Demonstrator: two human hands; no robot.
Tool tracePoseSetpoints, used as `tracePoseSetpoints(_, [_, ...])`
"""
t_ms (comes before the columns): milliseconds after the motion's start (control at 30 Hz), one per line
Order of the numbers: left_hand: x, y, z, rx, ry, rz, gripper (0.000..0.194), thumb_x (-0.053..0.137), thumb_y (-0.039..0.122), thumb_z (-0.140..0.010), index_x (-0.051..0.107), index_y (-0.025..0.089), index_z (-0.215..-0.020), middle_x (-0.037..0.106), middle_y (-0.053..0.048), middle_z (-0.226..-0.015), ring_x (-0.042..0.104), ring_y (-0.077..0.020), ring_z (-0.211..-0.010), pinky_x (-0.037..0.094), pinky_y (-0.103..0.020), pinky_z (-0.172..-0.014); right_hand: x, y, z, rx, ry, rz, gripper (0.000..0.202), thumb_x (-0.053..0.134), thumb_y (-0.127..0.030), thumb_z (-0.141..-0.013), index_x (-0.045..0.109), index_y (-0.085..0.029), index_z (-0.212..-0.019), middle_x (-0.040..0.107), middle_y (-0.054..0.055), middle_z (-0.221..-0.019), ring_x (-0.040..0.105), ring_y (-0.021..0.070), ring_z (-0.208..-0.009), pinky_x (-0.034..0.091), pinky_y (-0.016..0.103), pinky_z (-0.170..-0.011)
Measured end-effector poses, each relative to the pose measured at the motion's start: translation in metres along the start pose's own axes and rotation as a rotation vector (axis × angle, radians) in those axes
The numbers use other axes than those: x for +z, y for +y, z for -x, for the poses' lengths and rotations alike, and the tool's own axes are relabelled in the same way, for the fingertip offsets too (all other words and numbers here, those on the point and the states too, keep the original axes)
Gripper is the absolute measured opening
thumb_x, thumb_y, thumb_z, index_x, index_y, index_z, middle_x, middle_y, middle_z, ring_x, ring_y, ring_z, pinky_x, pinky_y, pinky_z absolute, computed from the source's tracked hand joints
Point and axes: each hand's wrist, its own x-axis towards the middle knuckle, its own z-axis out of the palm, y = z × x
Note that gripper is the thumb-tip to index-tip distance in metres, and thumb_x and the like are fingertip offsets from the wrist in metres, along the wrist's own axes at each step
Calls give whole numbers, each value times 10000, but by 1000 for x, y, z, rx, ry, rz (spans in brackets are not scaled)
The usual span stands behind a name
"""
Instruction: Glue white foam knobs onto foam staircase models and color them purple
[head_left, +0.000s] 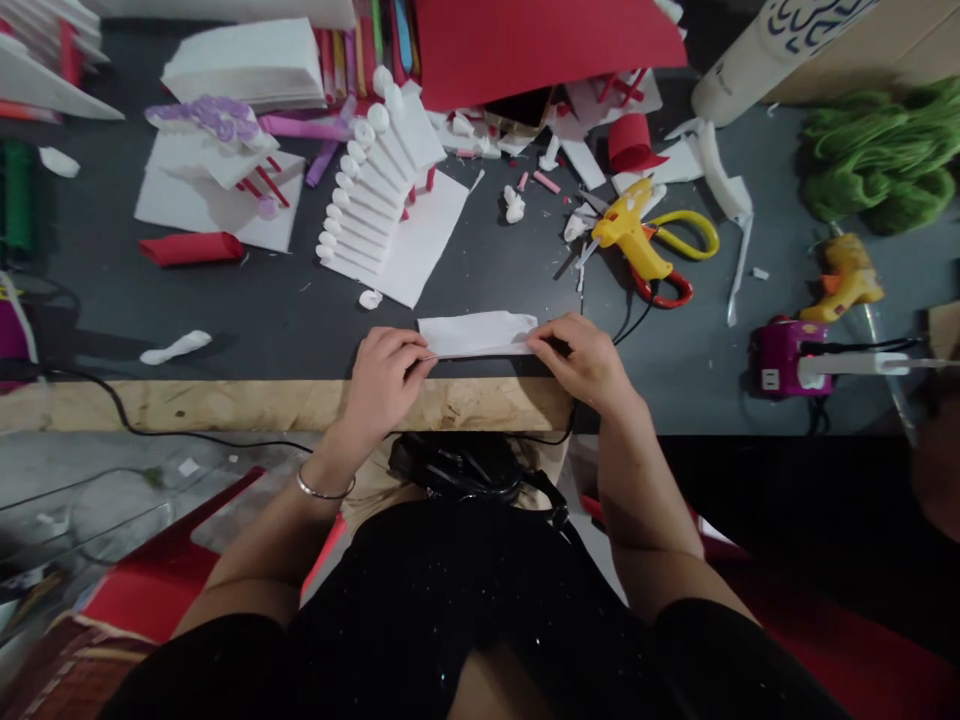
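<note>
A white strip of paper (477,331) lies along the near edge of the dark table, its front edge folded or rolled into a thin band. My left hand (388,372) pinches its left end between thumb and fingers. At the right end, my right hand (581,356) grips the same strip with thumb and forefinger, its other fingers curled. Just beyond the strip stands a white fan-shaped stair model (379,200) with rolled white ends and red posts on a white base. A small white twist of paper (370,299) rests near my left hand.
A yellow glue gun (634,230) lies over scissors (686,232) to the right, its cord running toward the table edge. Farther right are green yarn (881,155), a purple power socket (787,358) and a second glue gun (844,280). A red roll (191,249) lies left.
</note>
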Motion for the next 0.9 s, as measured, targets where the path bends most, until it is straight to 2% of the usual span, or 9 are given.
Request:
tracePoseSetpoints(167, [3, 3, 0, -78, 34, 40, 147, 645, 250, -998, 716, 203, -878, 753, -70, -992, 654, -244, -1008, 536, -437, -898, 8, -2, -3, 103, 65, -5, 207, 613, -392, -976, 724, -254, -869, 752, 45, -791, 669, 236, -764, 530, 405, -787])
tracePoseSetpoints(367, [4, 5, -2, -132, 22, 71, 147, 646, 248, -997, 664, 202, -859, 725, -64, -987, 627, -236, -996, 528, -427, -923, 5, -2, 0, -23, 12, -24, 221, 752, -466, -904, 763, -246, -903, 797, 49, -899, 666, 237, -814, 506, 410, -809])
tracePoseSetpoints(500, [4, 4, -4, -136, 20, 60, 165, 650, 269, -1001, 630, 206, -849, 704, -62, -975, 601, -229, -963, 521, -413, -898, 9, 1, 0, -1, 74, 3, 233, 674, -440, -964, 744, -247, -853, 775, 52, -846, 657, 242, -812, 505, 410, -791])
tracePoseSetpoints(633, [3, 1, -7, -163, 19, 42, 249, 672, 301, -993, 570, 214, -783, 674, -53, -939, 571, -220, -919, 512, -396, -864, 14, 2, 0, 53, 135, 49, 266, 669, -440, -962, 694, -244, -784, 719, 44, -786, 627, 231, -773, 518, 403, -771])
tracePoseSetpoints(800, [2, -1, -10, -192, 16, 11, 293, 709, 310, -969, 551, 216, -741, 650, -46, -900, 561, -221, -906, 509, -389, -850, 19, 6, 1, 6, 253, 121, 306, 679, -404, -954, 620, -235, -705, 684, 71, -868, 605, 243, -829, 528, 439, -805])
tracePoseSetpoints(900, [3, -1, -11, -214, 6, -4, 294, 725, 311, -954, 569, 216, -725, 637, -47, -894, 556, -223, -908, 508, -392, -849, 21, 7, 1, 29, 259, 118, 291, 717, -365, -924, 594, -238, -693, 670, 69, -890, 596, 248, -858, 531, 452, -820])
